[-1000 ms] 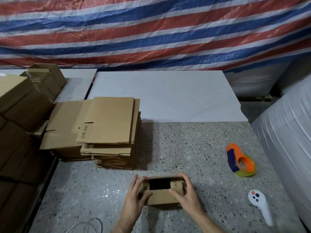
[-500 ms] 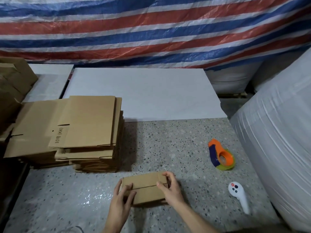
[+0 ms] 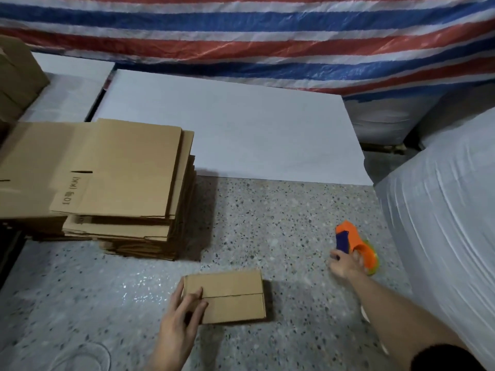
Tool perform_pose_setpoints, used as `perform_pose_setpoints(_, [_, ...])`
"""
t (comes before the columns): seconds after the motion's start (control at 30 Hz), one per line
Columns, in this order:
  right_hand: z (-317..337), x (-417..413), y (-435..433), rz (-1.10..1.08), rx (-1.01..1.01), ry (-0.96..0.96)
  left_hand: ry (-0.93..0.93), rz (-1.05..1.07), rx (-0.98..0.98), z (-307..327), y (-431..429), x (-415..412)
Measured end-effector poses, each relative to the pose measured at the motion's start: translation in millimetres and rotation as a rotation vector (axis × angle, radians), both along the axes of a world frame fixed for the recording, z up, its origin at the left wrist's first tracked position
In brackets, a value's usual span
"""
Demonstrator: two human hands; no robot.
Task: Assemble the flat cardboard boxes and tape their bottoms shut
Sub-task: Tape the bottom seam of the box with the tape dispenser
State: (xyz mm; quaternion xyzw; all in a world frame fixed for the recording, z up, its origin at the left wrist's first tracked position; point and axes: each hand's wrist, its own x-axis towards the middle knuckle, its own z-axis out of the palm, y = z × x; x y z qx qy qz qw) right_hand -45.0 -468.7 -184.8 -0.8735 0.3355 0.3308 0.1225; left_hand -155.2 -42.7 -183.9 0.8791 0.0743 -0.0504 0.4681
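Box (image 3: 230, 295), head view: small, brown, folded up and lying on the speckled table (image 3: 281, 223) near its front edge. The flaps facing up are closed and meet along a seam across the middle, with no tape visible on it.

Left hand (image 3: 179, 317): fingers spread and laid flat over the box's left end, pressing the flaps down, not curled round anything.

Right hand (image 3: 345, 265): stretched out to the right, well apart from the box, fingers wrapped round the orange and blue tape dispenser (image 3: 359, 245), which rests on the table beside a large white sack (image 3: 442, 210).

Stack of flat boxes (image 3: 128, 183): behind and to the left of the box, unassembled.

White board (image 3: 227, 124): flat at the table's far side, below a striped tarpaulin (image 3: 241, 36).

Step in hand, judged: fetching the tape for this box's closed flaps.

Next move, judged: carry the dispenser to one end of the seam and draw tape along it, while the left hand keeps the flaps level and leaves the seam clear.
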Motion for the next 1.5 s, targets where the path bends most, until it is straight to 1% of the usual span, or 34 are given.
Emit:
perform_pose_setpoints(0.07, [-9, 5, -4, -0.009, -0.030, 0.061, -0.009, 0.010, 0.006, 0, -2, 0])
perform_pose_setpoints(0.13, [-18, 6, -5, -0.053, -0.074, 0.049, -0.009, 0.026, -0.014, 1, -3, -1])
perform_pose_setpoints(0.23, [-28, 9, -3, -0.025, -0.160, -0.099, 0.007, 0.021, -0.053, 5, 0, 1])
perform_pose_setpoints(0.3, [-27, 14, 4, -0.009, -0.168, -0.258, 0.016, 0.003, -0.072, 3, 2, 2])
perform_pose_setpoints(0.43, [-7, 15, 35, -0.043, -0.040, -0.511, 0.052, -0.014, -0.054, 3, 3, 1])
perform_pose_setpoints(0.5, [10, 9, 49, -0.011, 0.008, -0.623, 0.065, -0.032, -0.050, 6, 4, 1])
perform_pose_setpoints(0.57, [30, 0, 61, 0.024, 0.116, -0.757, 0.078, -0.055, -0.055, 8, 6, 1])
perform_pose_setpoints(0.6, [42, -6, 68, 0.025, 0.209, -0.812, 0.087, -0.057, -0.057, 10, 6, 3])
perform_pose_setpoints(0.67, [69, -20, 87, 0.043, 0.420, -0.871, 0.106, -0.054, -0.058, 12, 6, 3])
perform_pose_setpoints(0.73, [94, -36, 108, 0.112, 0.664, -0.898, 0.098, -0.056, -0.039, 12, 5, 3])
perform_pose_setpoints(0.8, [115, -51, 130, 0.079, 0.963, -0.838, 0.084, -0.053, -0.020, 10, 5, 3])
perform_pose_setpoints(0.83, [121, -55, 140, 0.059, 1.059, -0.772, 0.085, -0.047, -0.016, 10, 5, 3])
perform_pose_setpoints(0.87, [125, -58, 150, 0.072, 1.100, -0.714, 0.086, -0.041, -0.011, 10, 5, 3])
perform_pose_setpoints(0.97, [124, -57, 183, 0.212, 1.004, -0.606, 0.076, -0.031, 0.005, 9, 5, 2])
perform_pose_setpoints(1.13, [121, -39, 220, 0.305, 0.845, -0.544, 0.038, -0.005, -0.084, -2, 7, -1])
perform_pose_setpoints(1.33, [127, -22, 222, 0.388, 0.781, -0.475, 0.033, 0.049, -0.206, -4, 6, -3])
perform_pose_setpoints(1.4, [129, -19, 221, 0.386, 0.764, -0.460, 0.091, 0.099, -0.260, -2, 5, 2])
perform_pose_setpoints(1.43, [130, -19, 221, 0.381, 0.765, -0.455, 0.175, 0.150, -0.354, 4, 6, 5])
perform_pose_setpoints(1.5, [130, -19, 221, 0.383, 0.765, -0.443, 0.363, 0.311, -0.692, 22, 9, 11])
